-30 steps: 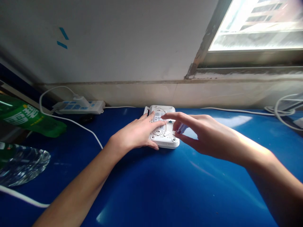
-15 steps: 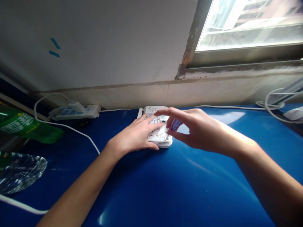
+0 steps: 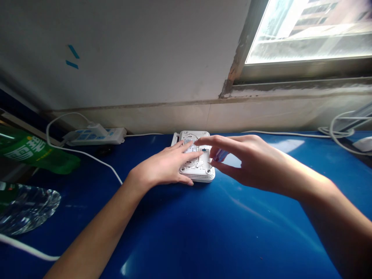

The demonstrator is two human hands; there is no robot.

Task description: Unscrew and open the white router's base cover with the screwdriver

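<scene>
**Unit:** white router (image 3: pixel 197 174), inverted, base panel up, lying flat on the blue worktop (image 3: pixel 171 236) near the wall, betw. the hands. Base has vent perforations, a printed label (image 3: pixel 189 148) (partly covered, text illegible) and round feet at the corners (image 3: pixel 182 169).

**L hand** (image 3: pixel 162 166): spread, fingers laid across the base panel, thumb at the near edge. Functions as hold-down.

**R hand** (image 3: pixel 244 159): pinch posture, thumb and fingers closed on a small bluish item (image 3: pixel 221 155), too small to ID. Index finger extended over the base panel; contact w/ panel cannot be confirmed.

**Handling (est.):** housing appears to be light, stiff plastic. Low mass, so the unit is likely to slide on the glossy worktop unless held down. Perforated areas may be the weakest; do not lever against them. Recommended hold: flat palm on base panel, or thumb and fingers on the long side edges. Avoid loading the narrow upright part at the far L end of the unit.

**Surroundings:** power strip (image 3: pixel 95 136) w/ white cable (image 3: pixel 87 153) at L, near the wall; green plastic bottle (image 3: pixel 26 151) lying at far L edge of worktop.
</scene>
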